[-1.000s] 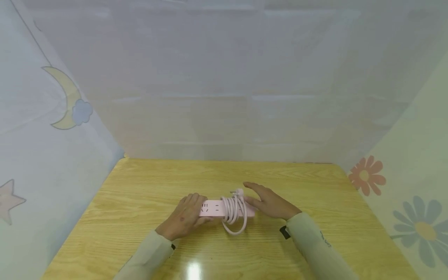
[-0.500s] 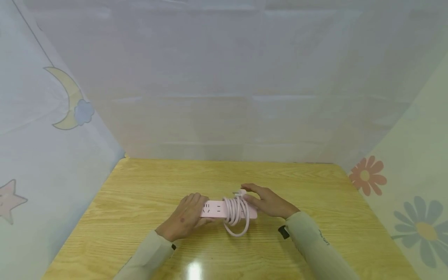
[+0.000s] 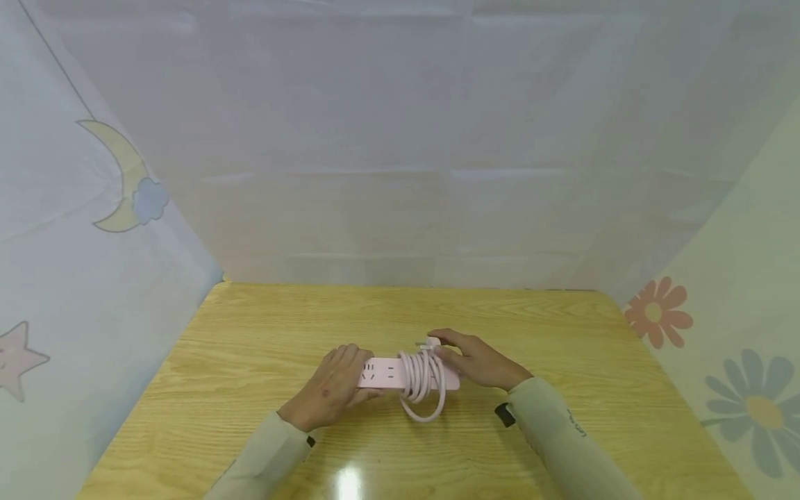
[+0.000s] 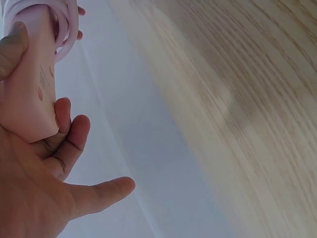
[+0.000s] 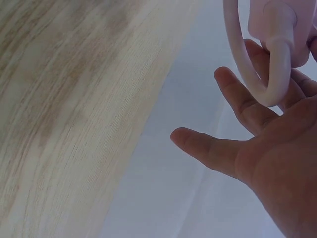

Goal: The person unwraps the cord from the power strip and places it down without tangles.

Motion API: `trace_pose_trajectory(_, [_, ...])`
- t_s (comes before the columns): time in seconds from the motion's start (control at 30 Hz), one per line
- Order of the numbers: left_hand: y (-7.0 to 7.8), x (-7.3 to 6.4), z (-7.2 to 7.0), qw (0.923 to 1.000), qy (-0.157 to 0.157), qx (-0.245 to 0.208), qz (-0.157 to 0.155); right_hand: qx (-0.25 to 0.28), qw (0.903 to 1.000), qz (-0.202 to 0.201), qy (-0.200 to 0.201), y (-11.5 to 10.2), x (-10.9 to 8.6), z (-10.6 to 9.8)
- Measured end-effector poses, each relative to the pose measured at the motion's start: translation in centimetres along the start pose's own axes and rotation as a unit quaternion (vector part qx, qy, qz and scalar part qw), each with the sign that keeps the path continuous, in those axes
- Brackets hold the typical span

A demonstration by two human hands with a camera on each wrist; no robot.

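Note:
A pale pink power strip point(image 3: 382, 373) is held over the wooden table, its socket face up in the head view. Its thick pink cord point(image 3: 409, 378) is wound several times round the right half, and one loop droops toward the near side. My left hand point(image 3: 330, 390) grips the strip's left end, thumb on the near side. In the left wrist view the strip's underside point(image 4: 34, 79) shows, two fingers standing away from it. With thumb and forefinger my right hand point(image 3: 484, 361) pinches the plug point(image 3: 433, 343), its prongs pointing left. The right wrist view shows the cord point(image 5: 280, 64) bending before spread fingers.
The wooden table point(image 3: 262, 326) reaches to a pale cloth wall point(image 3: 400, 208) at the back. Cloth sides printed with a moon point(image 3: 119, 173) and flowers point(image 3: 653, 312) stand left and right. Dark bands point(image 3: 505, 414) show at the cuffs.
The right forefinger has come down from a raised position onto the plug. Strip and cord have shifted slightly right; over the last half second almost nothing has moved.

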State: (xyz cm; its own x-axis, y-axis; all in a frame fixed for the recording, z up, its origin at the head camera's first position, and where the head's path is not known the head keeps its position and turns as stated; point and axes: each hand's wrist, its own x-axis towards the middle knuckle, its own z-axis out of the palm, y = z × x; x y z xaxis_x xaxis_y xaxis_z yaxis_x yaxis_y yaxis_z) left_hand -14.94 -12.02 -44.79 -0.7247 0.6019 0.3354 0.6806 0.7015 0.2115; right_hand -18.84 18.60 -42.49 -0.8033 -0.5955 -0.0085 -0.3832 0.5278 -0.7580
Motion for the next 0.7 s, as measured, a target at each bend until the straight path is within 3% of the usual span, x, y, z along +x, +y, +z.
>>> trace_pose_trajectory(0.7, [-0.03, -0.34, 0.28, 0.9999, 0.006, -0.007, 0.013, 0.025, 0.9995, -0.02, 0.004, -0.06, -0.1, 0.37])
